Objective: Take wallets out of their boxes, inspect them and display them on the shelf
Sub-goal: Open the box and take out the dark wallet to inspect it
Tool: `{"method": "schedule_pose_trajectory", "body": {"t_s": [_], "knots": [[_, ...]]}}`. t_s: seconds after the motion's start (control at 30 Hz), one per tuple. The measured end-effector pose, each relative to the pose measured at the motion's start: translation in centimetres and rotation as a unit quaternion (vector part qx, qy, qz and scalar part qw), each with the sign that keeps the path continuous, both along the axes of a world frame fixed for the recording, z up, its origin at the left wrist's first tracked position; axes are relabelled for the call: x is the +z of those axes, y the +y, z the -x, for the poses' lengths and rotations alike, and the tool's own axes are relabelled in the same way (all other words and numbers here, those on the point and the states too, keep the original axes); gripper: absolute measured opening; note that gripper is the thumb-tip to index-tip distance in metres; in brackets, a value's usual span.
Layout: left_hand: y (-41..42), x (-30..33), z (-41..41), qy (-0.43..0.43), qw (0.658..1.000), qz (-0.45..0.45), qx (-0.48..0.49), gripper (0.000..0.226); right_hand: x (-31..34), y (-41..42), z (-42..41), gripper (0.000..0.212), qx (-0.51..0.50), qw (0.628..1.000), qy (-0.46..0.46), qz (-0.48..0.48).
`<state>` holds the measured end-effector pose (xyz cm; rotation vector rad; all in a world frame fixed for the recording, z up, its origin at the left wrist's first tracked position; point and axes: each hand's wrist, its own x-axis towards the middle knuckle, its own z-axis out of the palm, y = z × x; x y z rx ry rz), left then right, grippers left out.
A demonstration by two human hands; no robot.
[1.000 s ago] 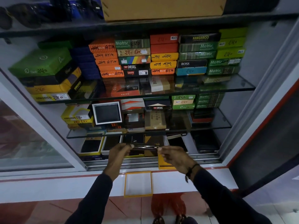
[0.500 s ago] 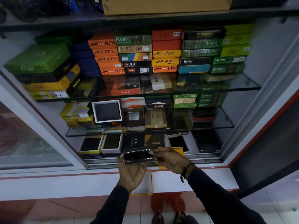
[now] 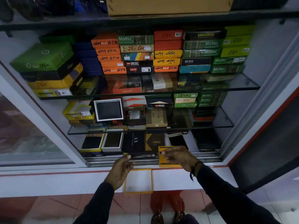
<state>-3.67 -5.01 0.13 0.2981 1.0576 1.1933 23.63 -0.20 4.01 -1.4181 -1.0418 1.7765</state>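
A dark zip-around wallet is held edge-on and level in front of the bottom shelf, its zipper teeth facing me. My left hand grips its left end with the fingertips. At its right end my right hand pinches the wallet near the zipper's end. Behind the right hand a yellow box part with black stripes leans on the cabinet's sill. An empty yellow-rimmed box tray lies on the white ledge below the wallet.
The bottom shelf shows wallets in open boxes, a black AX box and a dark wallet. Two glass shelves above carry stacks of coloured wallet boxes. A sliding glass pane stands at the left.
The wallet went from flat to tilted toward me, and now it is level and edge-on again. My left hand moved from under it to its left end.
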Motion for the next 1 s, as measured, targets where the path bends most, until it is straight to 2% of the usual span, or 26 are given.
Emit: {"method": "schedule_pose_trajectory", "body": {"t_s": [0.17,0.23,0.3,0.43,0.57,0.73,0.9,1.0], "knots": [[0.9,0.1,-0.9,0.109,0.992,-0.052,-0.046,0.038,-0.4,-0.5,1.9,0.029,-0.016,1.000,-0.005,-0.019],[0.9,0.3,-0.9,0.121,0.989,-0.056,-0.061,0.056,-0.3,-0.5,2.2,0.027,0.001,0.999,-0.023,-0.022],[0.8,0.8,-1.2,0.096,0.991,-0.053,-0.082,0.064,-0.4,-0.6,2.5,0.026,0.001,0.999,-0.047,-0.028],[1.1,1.8,-2.1,0.024,0.997,-0.025,-0.073,0.055,-1.1,-0.8,3.1,0.027,-0.008,0.995,-0.086,-0.048],[1.5,1.9,-2.2,-0.002,0.998,0.003,-0.056,0.048,-1.3,-1.2,3.7,0.028,-0.011,0.995,-0.084,-0.061],[1.6,1.5,-3.0,0.052,0.998,-0.008,-0.021,0.046,-0.8,-1.8,5.0,0.024,-0.042,0.992,-0.079,-0.088],[1.9,2.3,-4.9,0.141,0.989,-0.039,-0.021,0.043,-0.8,-3.8,8.5,0.019,0.007,0.994,-0.044,-0.102],[2.1,2.4,-4.9,0.155,0.986,-0.058,-0.021,0.042,-0.6,-3.6,8.3,0.020,0.015,0.995,-0.032,-0.093]]}}
